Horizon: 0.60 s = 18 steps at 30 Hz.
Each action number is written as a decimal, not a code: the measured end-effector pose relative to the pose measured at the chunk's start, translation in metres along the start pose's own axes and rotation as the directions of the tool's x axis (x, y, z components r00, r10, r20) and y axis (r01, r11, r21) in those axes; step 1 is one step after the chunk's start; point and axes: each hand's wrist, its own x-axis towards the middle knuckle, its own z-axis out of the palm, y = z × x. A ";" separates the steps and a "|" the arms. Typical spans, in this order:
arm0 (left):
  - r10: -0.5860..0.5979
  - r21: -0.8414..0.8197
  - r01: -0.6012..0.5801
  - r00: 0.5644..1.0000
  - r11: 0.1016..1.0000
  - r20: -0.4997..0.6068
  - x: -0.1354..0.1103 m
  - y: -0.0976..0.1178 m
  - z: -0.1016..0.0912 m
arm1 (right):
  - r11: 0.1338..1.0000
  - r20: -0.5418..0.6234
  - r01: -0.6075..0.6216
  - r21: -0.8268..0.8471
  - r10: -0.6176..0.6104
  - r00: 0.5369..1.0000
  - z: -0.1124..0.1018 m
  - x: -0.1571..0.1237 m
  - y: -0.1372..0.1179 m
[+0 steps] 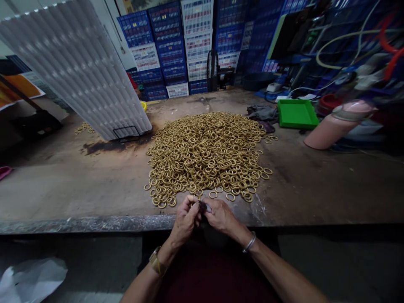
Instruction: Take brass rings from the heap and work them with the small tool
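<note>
A wide heap of brass-coloured metal rings lies on the worktable, with some loose rings along its near edge. Just in front of it, close to the table's front edge, both my hands meet. My left hand is closed, its thumb and fingers pinched around a brass ring that is mostly covered. Gripped in my right hand is a small tool with a dark tip and a greyish handle; its exact kind does not show. The tip touches or nearly touches my left fingertips.
At the left, white corrugated plastic panels stand tilted beside a thin black wire stand. A green tray, dark cloth and a pink cylinder are on the right. Blue and white crates are stacked behind.
</note>
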 end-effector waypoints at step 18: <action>-0.048 -0.112 0.058 0.994 0.992 0.093 -0.014 0.009 -0.004 | 0.950 0.080 -0.110 -0.293 0.139 0.987 -0.009 0.009 -0.002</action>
